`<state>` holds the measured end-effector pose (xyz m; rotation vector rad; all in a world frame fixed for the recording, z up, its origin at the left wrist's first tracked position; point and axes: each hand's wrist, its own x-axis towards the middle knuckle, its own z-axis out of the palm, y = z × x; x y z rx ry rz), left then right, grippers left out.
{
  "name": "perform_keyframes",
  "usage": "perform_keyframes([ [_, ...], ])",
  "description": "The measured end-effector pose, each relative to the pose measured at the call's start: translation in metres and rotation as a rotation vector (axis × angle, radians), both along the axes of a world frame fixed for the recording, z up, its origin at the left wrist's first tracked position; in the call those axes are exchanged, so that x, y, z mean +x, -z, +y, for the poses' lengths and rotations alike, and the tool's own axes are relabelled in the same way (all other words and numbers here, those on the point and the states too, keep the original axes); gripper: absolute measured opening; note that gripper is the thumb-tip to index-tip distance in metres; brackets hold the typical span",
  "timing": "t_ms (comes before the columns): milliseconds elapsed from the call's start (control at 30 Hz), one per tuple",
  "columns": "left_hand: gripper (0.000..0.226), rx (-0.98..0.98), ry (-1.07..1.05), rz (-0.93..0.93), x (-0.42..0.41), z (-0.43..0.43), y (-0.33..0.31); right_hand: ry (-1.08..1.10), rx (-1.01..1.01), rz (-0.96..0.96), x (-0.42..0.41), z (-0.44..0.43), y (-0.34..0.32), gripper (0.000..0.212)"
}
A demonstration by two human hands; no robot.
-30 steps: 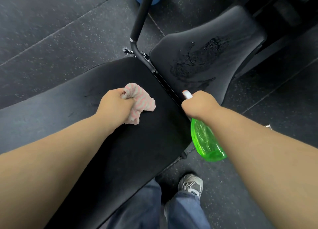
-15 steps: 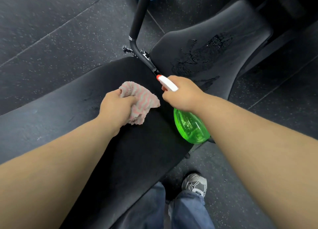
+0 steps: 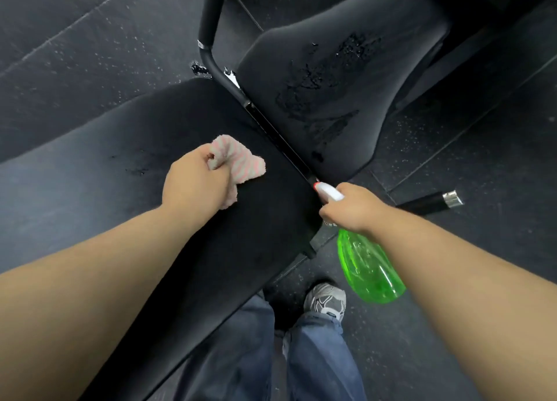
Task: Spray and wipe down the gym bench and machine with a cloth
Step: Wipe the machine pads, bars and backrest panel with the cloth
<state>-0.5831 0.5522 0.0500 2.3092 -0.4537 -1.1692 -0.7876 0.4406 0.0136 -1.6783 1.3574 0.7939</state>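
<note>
The left hand (image 3: 197, 181) is closed in a fist around a bunched pink and grey striped cloth (image 3: 241, 163), pressing it onto the long black back pad (image 3: 120, 171) of the gym bench, near the end that meets the seat. The right hand (image 3: 351, 206) is wrapped around the neck of a green translucent spray bottle (image 3: 369, 268), whose white head with a red nozzle tip (image 3: 316, 186) points toward the black metal bar (image 3: 271, 129) running in the gap between the two pads. The bottle's body hangs down below the wrist, off the pad's edge and over the dark speckled rubber floor (image 3: 75, 54). The seat pad (image 3: 337, 78) beyond the bar carries wet patches and droplets of spray across its middle. A chrome-tipped black handle (image 3: 434, 203) sticks out just behind the right forearm. Below, blue jeans (image 3: 301, 355) and a grey sneaker (image 3: 325, 301) stand beside the bench
</note>
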Motion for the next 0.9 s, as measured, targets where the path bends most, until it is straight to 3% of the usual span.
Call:
perform_keyframes([
  [133,0.014,0.030,0.199,0.003,-0.049,0.003,0.002,0.252,0.075,-0.112,-0.058,0.037,0.009,0.014],
  [233,0.019,0.009,0.481,-0.049,-0.088,0.004,0.009,0.302,-0.062,-0.070,-0.096,0.064,0.023,0.022],
  [367,0.026,-0.058,0.648,-0.023,-0.131,-0.001,0.022,0.440,-0.201,-0.138,-0.124,0.087,0.040,0.019],
  [500,0.005,-0.116,0.596,-0.031,-0.162,-0.009,0.042,0.594,-0.121,-0.193,-0.144,0.095,0.071,0.027],
  [600,0.004,-0.122,0.601,-0.055,-0.179,-0.007,0.061,0.749,-0.012,-0.237,-0.153,0.097,0.089,0.038],
  [767,0.009,-0.154,0.573,-0.085,-0.196,-0.008,0.079,1.306,0.388,-0.538,-0.152,0.104,0.120,0.036],
  [833,0.013,-0.183,0.534,-0.085,-0.201,-0.011,0.084,1.318,0.404,-0.559,-0.149,0.107,0.137,0.037],
  [900,0.016,-0.207,0.513,-0.087,-0.204,-0.011,0.087,1.185,0.278,-0.502,-0.147,0.112,0.149,0.037],
])
